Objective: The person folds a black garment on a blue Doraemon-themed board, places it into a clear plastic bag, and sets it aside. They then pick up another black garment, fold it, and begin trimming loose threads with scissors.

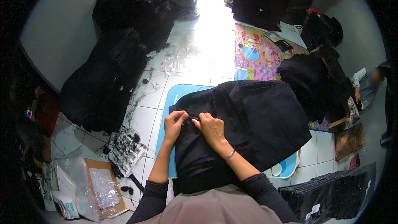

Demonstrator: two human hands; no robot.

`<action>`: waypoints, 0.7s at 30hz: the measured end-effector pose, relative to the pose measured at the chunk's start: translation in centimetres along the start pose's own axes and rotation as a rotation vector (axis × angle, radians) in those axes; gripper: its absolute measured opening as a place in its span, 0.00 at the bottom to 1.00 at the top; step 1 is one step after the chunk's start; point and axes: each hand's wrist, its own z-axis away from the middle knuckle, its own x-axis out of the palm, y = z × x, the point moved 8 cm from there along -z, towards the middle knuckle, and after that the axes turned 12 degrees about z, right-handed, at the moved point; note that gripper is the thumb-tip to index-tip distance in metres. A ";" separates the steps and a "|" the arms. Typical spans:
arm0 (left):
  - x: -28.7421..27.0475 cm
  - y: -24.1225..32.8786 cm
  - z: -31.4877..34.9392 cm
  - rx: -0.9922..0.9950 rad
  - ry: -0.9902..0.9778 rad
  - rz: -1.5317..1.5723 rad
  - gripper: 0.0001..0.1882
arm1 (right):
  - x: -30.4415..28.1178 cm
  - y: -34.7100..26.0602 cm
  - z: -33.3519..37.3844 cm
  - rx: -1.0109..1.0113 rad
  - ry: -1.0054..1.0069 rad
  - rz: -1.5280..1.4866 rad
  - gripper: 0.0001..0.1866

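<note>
A large piece of black cloth [261, 116] lies folded in thick layers across a low blue table [166, 141] in front of me. At its left part, my left hand [175, 123] pinches the edge of the cloth between thumb and fingers. Close beside it, my right hand [211, 129] is closed on the same edge, its fingers curled and its thumb pointing toward the left hand. Something small and pale shows by the right thumb; I cannot make out what it is. A narrow strip of the cloth runs between both hands.
Tall piles of black cloth stand at left [107, 74] and far right [265, 0]. A patterned mat [257, 58] lies beyond the table. Packed black pieces [331, 195] sit at lower right, a cardboard box [99, 182] at lower left. Another person [367, 85] is at the right edge.
</note>
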 end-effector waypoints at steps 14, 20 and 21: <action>-14.9 1.6 -0.1 0.269 0.697 0.222 0.07 | -1.1 1.4 0.2 0.069 -0.049 -0.311 0.18; -20.5 2.1 2.2 -0.231 0.858 -0.913 0.49 | -0.7 1.2 0.7 0.067 -0.074 -0.233 0.11; -19.1 2.6 1.6 -0.131 0.768 -0.934 0.48 | -0.3 1.1 0.7 0.071 -0.101 -0.229 0.10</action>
